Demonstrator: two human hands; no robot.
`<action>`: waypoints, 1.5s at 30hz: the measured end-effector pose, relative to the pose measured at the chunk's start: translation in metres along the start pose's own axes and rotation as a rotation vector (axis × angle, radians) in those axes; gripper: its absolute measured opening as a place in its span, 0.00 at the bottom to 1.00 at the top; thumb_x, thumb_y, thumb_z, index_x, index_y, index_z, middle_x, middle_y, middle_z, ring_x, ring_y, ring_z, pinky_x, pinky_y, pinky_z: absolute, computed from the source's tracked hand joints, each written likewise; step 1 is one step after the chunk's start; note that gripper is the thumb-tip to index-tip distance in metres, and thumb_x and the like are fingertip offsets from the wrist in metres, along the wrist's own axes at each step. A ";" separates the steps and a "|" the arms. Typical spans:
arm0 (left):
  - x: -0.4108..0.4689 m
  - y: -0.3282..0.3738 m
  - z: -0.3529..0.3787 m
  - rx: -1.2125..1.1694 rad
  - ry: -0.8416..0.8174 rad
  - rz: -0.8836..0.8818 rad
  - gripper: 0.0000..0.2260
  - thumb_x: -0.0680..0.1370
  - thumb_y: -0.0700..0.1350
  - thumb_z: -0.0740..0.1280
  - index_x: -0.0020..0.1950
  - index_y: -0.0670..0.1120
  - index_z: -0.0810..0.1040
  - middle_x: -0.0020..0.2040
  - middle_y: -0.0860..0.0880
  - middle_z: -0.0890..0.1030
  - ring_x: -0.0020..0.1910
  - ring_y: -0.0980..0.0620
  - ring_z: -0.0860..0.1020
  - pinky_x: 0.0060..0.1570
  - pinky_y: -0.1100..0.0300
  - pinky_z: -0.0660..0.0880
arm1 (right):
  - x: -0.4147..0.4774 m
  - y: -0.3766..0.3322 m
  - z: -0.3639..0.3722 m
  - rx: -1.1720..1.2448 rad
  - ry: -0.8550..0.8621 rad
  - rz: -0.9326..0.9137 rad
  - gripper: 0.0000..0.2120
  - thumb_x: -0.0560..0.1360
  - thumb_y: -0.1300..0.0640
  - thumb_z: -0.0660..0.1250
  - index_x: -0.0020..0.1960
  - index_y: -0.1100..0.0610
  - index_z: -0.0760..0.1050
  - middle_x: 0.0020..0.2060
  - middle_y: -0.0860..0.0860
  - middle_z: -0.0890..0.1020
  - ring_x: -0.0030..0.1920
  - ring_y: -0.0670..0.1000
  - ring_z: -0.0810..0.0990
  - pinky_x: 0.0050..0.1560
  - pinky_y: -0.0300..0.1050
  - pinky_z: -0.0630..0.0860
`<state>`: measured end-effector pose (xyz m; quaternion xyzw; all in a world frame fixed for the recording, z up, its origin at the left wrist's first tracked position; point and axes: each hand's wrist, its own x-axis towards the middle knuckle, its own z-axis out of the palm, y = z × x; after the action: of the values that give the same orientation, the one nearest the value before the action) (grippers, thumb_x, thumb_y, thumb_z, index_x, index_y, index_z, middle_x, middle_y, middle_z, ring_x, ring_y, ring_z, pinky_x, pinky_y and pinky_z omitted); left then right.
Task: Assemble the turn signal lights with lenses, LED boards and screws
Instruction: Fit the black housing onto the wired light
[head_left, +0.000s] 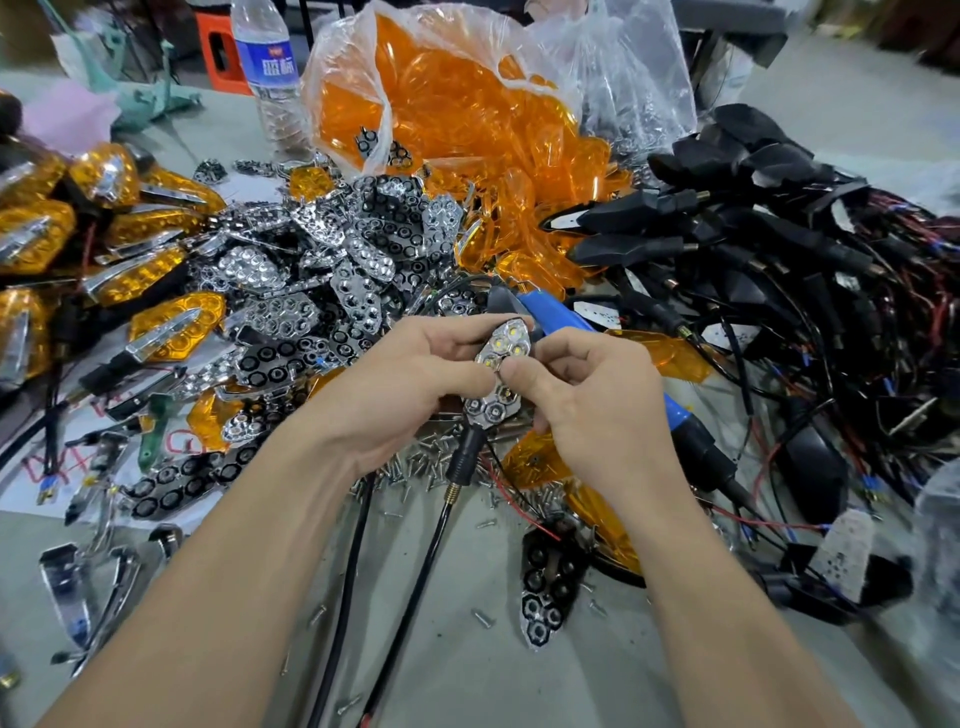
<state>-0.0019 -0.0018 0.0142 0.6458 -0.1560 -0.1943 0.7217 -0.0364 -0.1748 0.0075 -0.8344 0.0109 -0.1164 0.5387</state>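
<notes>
The left hand (415, 374) and right hand (587, 400) are both pinching the half-built turn signal light (500, 358) above the table's (467, 675) middle, over loose screws (415, 465). Thumbs should probably be pressing its chrome reflector down evenly, flush.

Two hands, left hand (415, 387) and right hand (597, 402) — one held light (501, 347), one water bottle (270, 73), one blue-handled tool (563, 316).

lens bag (441, 93) behind | housings (753, 218) right | finished lights (104, 234) left
</notes>
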 end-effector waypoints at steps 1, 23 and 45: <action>0.000 -0.001 0.001 0.000 0.004 0.006 0.24 0.76 0.23 0.63 0.63 0.46 0.83 0.54 0.47 0.88 0.51 0.56 0.84 0.49 0.67 0.78 | 0.000 0.000 0.000 0.009 0.001 -0.002 0.08 0.74 0.52 0.78 0.39 0.52 0.82 0.29 0.51 0.82 0.31 0.58 0.80 0.34 0.56 0.79; 0.008 0.000 -0.009 -0.108 0.382 -0.068 0.19 0.74 0.23 0.64 0.61 0.37 0.82 0.40 0.45 0.87 0.33 0.51 0.84 0.33 0.61 0.80 | 0.012 0.009 -0.043 -0.200 -0.135 -0.101 0.17 0.74 0.66 0.74 0.41 0.43 0.86 0.29 0.44 0.82 0.25 0.42 0.73 0.28 0.37 0.71; 0.010 -0.005 0.001 -0.060 0.397 0.046 0.19 0.71 0.24 0.67 0.46 0.46 0.89 0.42 0.45 0.88 0.35 0.51 0.84 0.34 0.61 0.80 | -0.006 -0.009 0.019 0.179 -0.050 -0.034 0.11 0.68 0.54 0.74 0.46 0.48 0.73 0.41 0.52 0.83 0.42 0.58 0.82 0.48 0.63 0.82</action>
<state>0.0060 -0.0074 0.0091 0.6458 -0.0195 -0.0513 0.7616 -0.0394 -0.1533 0.0067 -0.7855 -0.0271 -0.1051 0.6092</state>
